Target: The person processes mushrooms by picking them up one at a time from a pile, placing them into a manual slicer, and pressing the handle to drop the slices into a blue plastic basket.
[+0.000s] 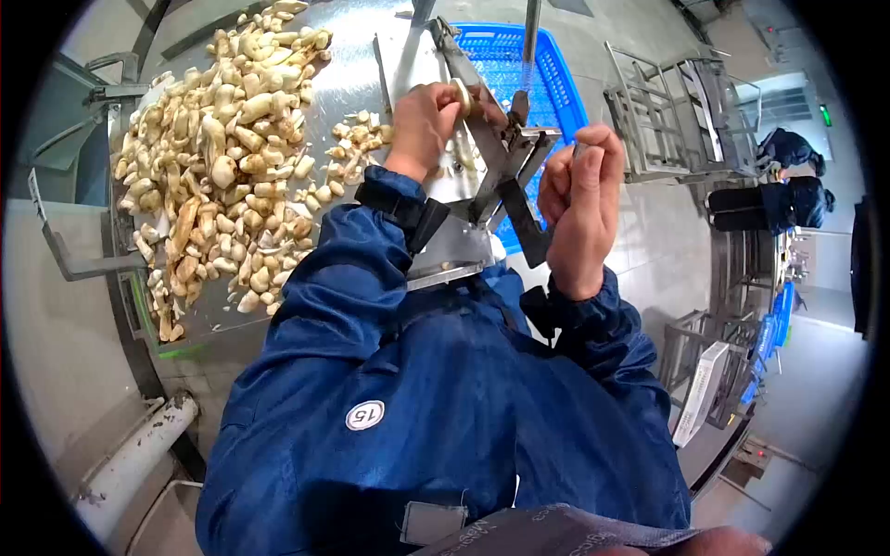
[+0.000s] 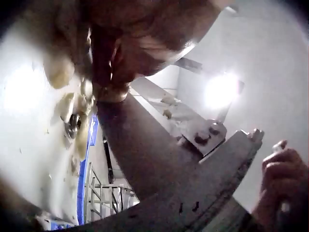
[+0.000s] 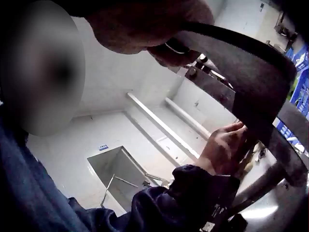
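My left hand pinches a pale mushroom between thumb and fingers, right beside the dark blade of a hinged lever cutter. In the left wrist view, that wide blade slants below the fingers. My right hand is curled round the cutter's handle, mostly hidden by its fingers. Seen from the right wrist, a broad dark blade part reaches out from this hand. Mushroom pieces lie on the white board close to the left fingers.
A large heap of mushrooms covers the left of the metal table, with a smaller pile next to it. Behind the cutter stands a blue plastic basket. Metal racks and other people are further right.
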{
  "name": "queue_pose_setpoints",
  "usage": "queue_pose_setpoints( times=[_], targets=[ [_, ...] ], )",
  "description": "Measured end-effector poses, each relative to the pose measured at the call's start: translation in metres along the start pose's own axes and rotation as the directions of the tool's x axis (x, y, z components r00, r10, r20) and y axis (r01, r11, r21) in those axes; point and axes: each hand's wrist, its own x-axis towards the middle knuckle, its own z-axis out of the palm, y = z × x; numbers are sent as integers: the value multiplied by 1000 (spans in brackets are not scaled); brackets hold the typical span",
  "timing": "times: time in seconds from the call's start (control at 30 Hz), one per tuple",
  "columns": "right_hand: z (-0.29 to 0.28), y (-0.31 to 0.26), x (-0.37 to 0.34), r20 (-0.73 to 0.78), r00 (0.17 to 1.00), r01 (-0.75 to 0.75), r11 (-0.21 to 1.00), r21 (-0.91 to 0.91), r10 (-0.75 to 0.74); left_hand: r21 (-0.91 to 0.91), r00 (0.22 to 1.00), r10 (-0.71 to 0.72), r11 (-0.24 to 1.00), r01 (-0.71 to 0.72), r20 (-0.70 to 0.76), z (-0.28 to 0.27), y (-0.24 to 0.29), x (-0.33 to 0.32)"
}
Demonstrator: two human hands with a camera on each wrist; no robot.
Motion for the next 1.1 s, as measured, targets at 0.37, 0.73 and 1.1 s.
queue_pose_setpoints(
  times=[0.37,0.73,1.1],
  targets=[
    [-3,3,-6,-8,1000,-12,999,-33,11,48,999,29,998,-28,-20,0,0,0],
    [-36,122,-65,-75,971,203,951,-232,-226,154,977,-119,984,91,178,-10,19,5],
    [-48,134,-67,16,958,284,947,-150,-285,268,945,303,927,-263,-121,27,4,17]
  ],
)
